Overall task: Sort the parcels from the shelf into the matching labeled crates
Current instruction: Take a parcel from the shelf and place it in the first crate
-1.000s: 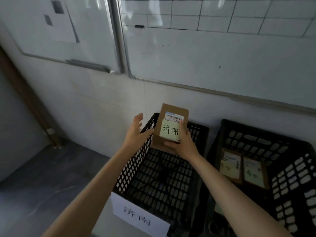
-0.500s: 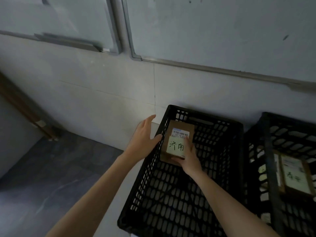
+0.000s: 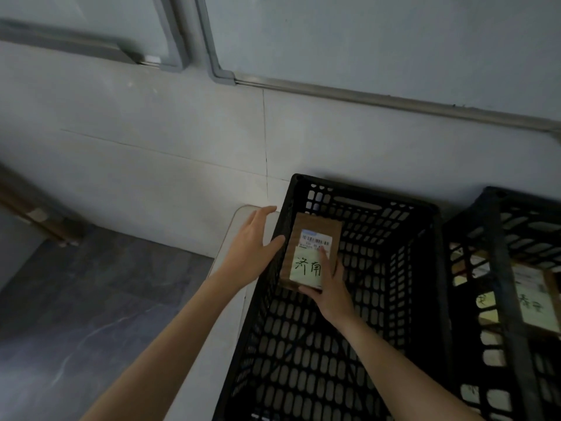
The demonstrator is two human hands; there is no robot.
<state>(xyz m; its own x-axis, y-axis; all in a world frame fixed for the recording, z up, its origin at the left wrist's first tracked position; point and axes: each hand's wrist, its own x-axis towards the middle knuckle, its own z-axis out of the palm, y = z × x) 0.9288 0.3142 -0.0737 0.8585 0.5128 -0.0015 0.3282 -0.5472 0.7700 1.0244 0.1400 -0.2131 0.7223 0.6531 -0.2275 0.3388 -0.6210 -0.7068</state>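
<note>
Brown cardboard parcel (image 3: pixel 308 253) pinched at its near end by the right hand (image 3: pixel 329 291), forefinger over its pale handwritten note (image 3: pixel 303 265), barcode label (image 3: pixel 315 238) beyond. Long axis runs near to far, labels up, far-left inside the black crate (image 3: pixel 358 202). Beside it the left hand (image 3: pixel 252 238) is spread, thumb at the crate's left rim.

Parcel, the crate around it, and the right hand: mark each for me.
parcel (image 3: pixel 317 221), head view, bare cardboard above the barcode label
crate (image 3: pixel 364 192), head view, far rim by the wall
right hand (image 3: pixel 332 291), head view, back of the hand
</note>
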